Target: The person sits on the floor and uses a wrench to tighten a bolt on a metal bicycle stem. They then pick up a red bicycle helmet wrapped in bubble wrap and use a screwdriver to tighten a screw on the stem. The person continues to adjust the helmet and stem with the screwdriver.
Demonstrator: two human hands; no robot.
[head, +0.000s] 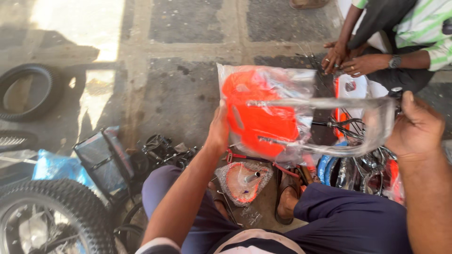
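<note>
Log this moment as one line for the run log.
left hand: holds orange panel in clear bag | right hand: grips bag's far end | nearby: tyre

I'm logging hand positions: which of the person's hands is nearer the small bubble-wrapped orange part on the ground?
Left. The left hand grips the bagged orange panel just above the bubble-wrapped part; the right hand is far off to the right.

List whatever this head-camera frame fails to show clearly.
- Orange plastic panel: outline blurred by its crinkled clear plastic bag, head view.
- Left hand: fingers hidden behind that bag.
- Right hand: what it grips sits behind the fist.
- Black knobbly tyre: cut off by the bottom-left edge.
</note>
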